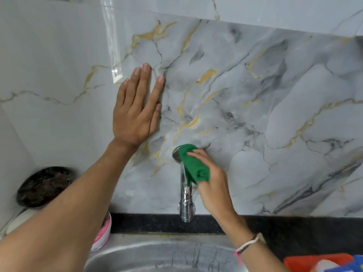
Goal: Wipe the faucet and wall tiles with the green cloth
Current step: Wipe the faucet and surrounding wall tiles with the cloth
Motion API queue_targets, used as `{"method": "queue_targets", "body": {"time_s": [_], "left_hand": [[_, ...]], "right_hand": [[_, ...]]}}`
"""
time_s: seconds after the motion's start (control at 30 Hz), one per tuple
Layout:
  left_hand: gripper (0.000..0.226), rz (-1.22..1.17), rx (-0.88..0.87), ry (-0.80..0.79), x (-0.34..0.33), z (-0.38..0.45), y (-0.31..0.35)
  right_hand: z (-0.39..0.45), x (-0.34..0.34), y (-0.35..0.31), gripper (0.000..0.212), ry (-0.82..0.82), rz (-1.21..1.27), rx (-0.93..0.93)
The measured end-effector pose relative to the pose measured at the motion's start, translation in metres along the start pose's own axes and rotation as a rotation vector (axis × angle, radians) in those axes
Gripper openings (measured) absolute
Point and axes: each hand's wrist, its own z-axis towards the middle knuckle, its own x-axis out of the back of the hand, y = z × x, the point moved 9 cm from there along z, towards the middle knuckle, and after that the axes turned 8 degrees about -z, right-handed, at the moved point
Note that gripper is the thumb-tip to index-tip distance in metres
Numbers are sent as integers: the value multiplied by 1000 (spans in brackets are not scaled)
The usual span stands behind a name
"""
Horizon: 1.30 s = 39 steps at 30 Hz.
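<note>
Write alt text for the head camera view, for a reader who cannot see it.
A right hand presses a green cloth against the top of a chrome faucet mounted on marbled wall tiles. The left hand rests flat on the tiles above, with a steel sink below.

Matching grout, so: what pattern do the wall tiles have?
Grey-white marble with gold and dark veins on the wall tiles, head view.
</note>
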Motion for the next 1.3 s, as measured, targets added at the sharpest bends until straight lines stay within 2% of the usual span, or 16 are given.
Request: {"method": "queue_targets", "body": {"time_s": [0.1, 0.2, 0.3, 0.4, 0.67, 0.8, 0.87, 0.93, 0.97, 1.03, 1.07, 1.1, 1.17, 1.2, 1.23, 1.3], "left_hand": [[60, 8, -1, -5, -1, -2, 1], [61, 13, -2, 4, -1, -1, 1], [61, 32, -9, 18, -1, -3, 0], [61, 32, -19, 29, -1, -3, 1], [69, 114, -46, 4, -1, -1, 3], [70, 119, -35, 4, -2, -3, 3], [71, 105, -21, 7, -4, -4, 2], [72, 94, -12, 8, -4, -4, 1], [72, 92, -9, 7, -4, -4, 0], [72, 91, -2, 4, -4, -4, -1], [72, 92, 1, 2, -4, -4, -1], [73, 93, 3, 1, -3, -5, -1], [73, 95, 2, 3, -4, -5, -1], [72, 97, -2, 5, -4, -5, 0], [72, 102, -6, 7, -4, -5, 0], [71, 108, -13, 12, -3, -3, 0]], "right_hand": [[-15, -8, 64, 57, 78, 523, -447], [-55, -52, 114, 49, -68, 974, -916], [-69, -85, 109, 49, -189, 1265, -1035], [-45, -98, 76, 43, -263, 1398, -957], [-17, -85, 70, 40, -175, 1189, -938], [-27, -39, 73, 28, -3, 998, -885], [-26, 2, 68, 22, 200, 851, -737], [-16, 38, 35, 22, 362, 690, -454], [-11, 48, 9, 25, 380, 525, -283], [-2, 34, -41, 46, 235, -90, 21], [-1, 13, -54, 60, 123, -436, 119], [-4, -8, -57, 72, 19, -669, 163], [-7, -29, -52, 91, -101, -810, 127], [-6, -30, -52, 98, -90, -802, 93], [-3, -29, -53, 99, -54, -772, 72], [6, -27, -58, 80, 24, -771, 63]]}}
